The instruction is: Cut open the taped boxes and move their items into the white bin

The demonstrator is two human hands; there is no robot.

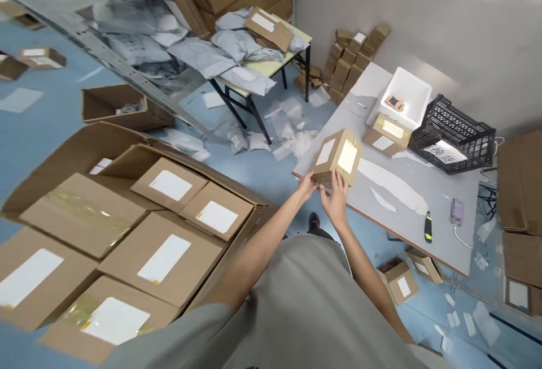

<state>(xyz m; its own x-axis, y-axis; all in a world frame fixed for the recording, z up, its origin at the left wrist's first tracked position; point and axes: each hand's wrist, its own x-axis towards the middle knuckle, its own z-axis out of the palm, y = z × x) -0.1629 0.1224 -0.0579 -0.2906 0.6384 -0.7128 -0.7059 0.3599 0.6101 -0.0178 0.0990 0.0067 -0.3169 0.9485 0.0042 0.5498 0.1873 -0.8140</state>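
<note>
Both hands are on a small cardboard box (333, 176) with white labels, at the left corner of the grey table (406, 225). My left hand (307, 186) grips its lower left edge. My right hand (336, 196) is curled against the near side, fingers pressed on the cardboard below a bright label. The underside of the box is hidden. Farther back on the table, a second taped cardboard box (386, 142) sits beside a white foam tray (417, 83). To the right lies a black and yellow box cutter (428, 226).
A black plastic crate (470, 137) stands at the table's back right. On my left is a large open carton (258, 228) filled with several labelled boxes. Grey parcels (203, 58) cover a yellow side table. Paper scraps (292, 126) and open boxes (398, 278) litter the blue floor.
</note>
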